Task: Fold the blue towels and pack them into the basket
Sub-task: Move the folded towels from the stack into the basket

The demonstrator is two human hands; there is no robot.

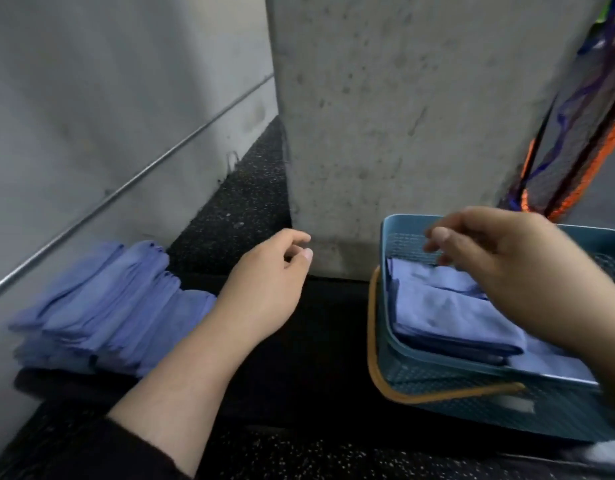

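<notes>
A pile of blue towels (105, 306) lies at the left against the wall. At the right stands a teal mesh basket (437, 379) with an orange handle (396, 386) hanging down its front. Folded blue towels (448, 313) lie inside it. My right hand (513, 268) hovers over the basket with loosely curled fingers and holds nothing. My left hand (268, 282) is in the air between the pile and the basket, fingers relaxed and empty.
A concrete pillar (403, 116) rises right behind the basket. A grey wall with a thin metal pipe (126, 188) runs along the left. Dark speckled floor (243, 202) lies between them. Orange and purple netting (569, 161) hangs at the far right.
</notes>
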